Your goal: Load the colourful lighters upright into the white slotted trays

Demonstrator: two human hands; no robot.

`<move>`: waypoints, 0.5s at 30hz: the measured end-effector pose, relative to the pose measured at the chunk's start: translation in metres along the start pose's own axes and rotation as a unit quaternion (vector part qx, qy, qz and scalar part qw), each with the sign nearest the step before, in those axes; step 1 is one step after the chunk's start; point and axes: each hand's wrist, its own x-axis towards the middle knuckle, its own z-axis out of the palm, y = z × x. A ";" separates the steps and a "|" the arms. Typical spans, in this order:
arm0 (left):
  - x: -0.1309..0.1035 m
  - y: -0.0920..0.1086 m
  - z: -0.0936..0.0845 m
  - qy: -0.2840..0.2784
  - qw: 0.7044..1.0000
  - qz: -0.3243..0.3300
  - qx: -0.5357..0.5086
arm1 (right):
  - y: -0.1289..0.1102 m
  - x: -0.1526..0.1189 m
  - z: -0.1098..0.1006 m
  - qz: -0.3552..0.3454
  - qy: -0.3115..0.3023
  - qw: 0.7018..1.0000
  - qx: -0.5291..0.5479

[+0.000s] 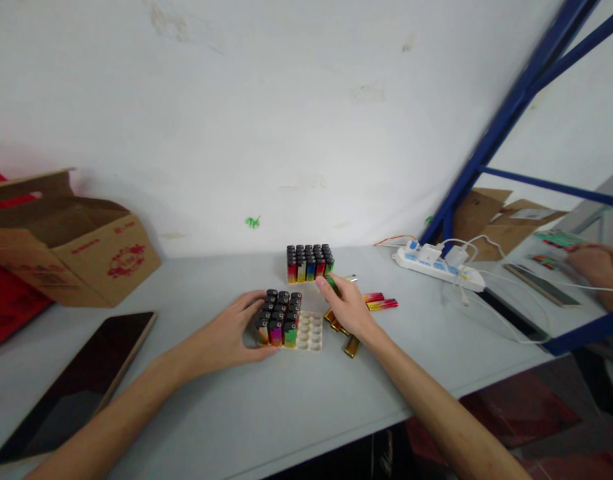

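My left hand (pixel 241 330) is curled around the left side of a white tray (pixel 310 332), thumb at its front edge and fingers behind. Black-topped lighters (pixel 281 319) stand upright in the tray's left part; the cups on its right side hold nothing. Above and right of the tray, my right hand (pixel 347 303) pinches a green lighter (pixel 333 285), partly covered by the fingers. Loose gold lighters (pixel 352 346) and red-and-yellow lighters (pixel 382 304) lie beside and under that hand. Further back stands a second block of upright lighters (pixel 309 264) in close rows.
An open cardboard box (pixel 96 253) and a dark tablet (pixel 76 383) are on the left. A white power strip (pixel 436 267) with plugs and cables lies at right by a blue metal frame (pixel 486 143). Beyond it, another person's hands (pixel 596 263) show at a table.
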 end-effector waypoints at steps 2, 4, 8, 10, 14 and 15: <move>0.000 -0.002 0.002 0.006 1.000 0.005 0.005 | 0.001 0.002 -0.001 0.004 0.030 0.999 -0.015; -0.001 -0.005 0.003 0.011 1.000 0.017 0.006 | 0.003 0.002 -0.001 0.010 0.059 0.998 -0.026; -0.002 -0.007 0.003 0.015 1.000 0.025 0.006 | 0.008 0.003 -0.001 0.020 0.081 0.996 -0.039; -0.003 -0.006 0.002 0.011 1.000 0.019 -0.001 | 0.008 0.002 -0.002 0.018 0.070 0.996 -0.043; -0.004 -0.005 0.002 -0.001 1.000 0.008 -0.022 | 0.004 0.001 -0.007 0.004 0.012 0.999 -0.037; -0.004 -0.005 0.002 -0.001 1.000 0.006 -0.023 | 0.004 0.001 -0.007 -0.005 -0.005 0.999 -0.038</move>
